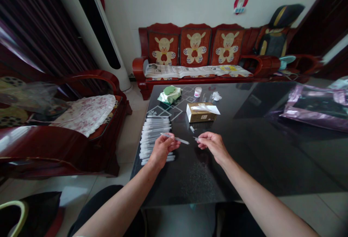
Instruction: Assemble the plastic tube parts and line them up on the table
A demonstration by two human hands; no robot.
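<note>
My left hand (165,148) is closed around a thin whitish tube (181,141), which looks like a pen barrel and points to the right. Opposite it, my right hand (213,143) pinches a small, slim piece (195,138) whose kind is too small to make out. A short gap separates the tube's end from that piece. Left of and under my left hand lies a stack of similar white tubes (154,131). Just beyond my right hand, a small whitish piece (192,129) rests on the dark table (244,150).
A brown cardboard box (201,115) with white paper on top stands ahead. Behind it are a green wipes pack (170,93), a small white tub (198,92) and crumpled tissue (216,95). A purple plastic bag (317,110) lies at right. Fine specks (199,182) dot the near tabletop.
</note>
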